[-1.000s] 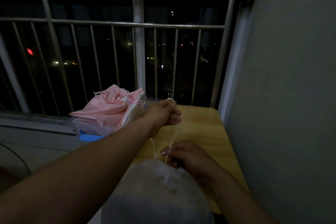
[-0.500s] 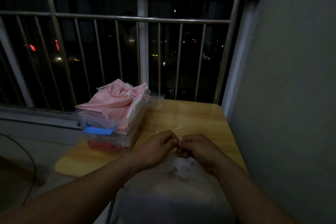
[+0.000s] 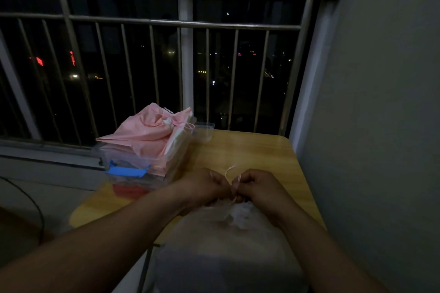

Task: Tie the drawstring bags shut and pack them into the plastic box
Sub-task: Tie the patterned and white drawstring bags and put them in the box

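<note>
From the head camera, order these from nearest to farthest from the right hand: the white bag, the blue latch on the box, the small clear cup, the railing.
1. White bag: under the right hand, cord in its grip.
2. Blue latch: left, on the box front.
3. Clear cup: far table edge, behind the box.
4. Railing: beyond the table.
Latch and cup are close to call.

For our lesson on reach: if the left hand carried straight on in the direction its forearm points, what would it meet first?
The left hand points rightward, toward the right hand, which it nearly touches above the white bag; it would likely meet those knuckles first, though depth is unclear.
</note>
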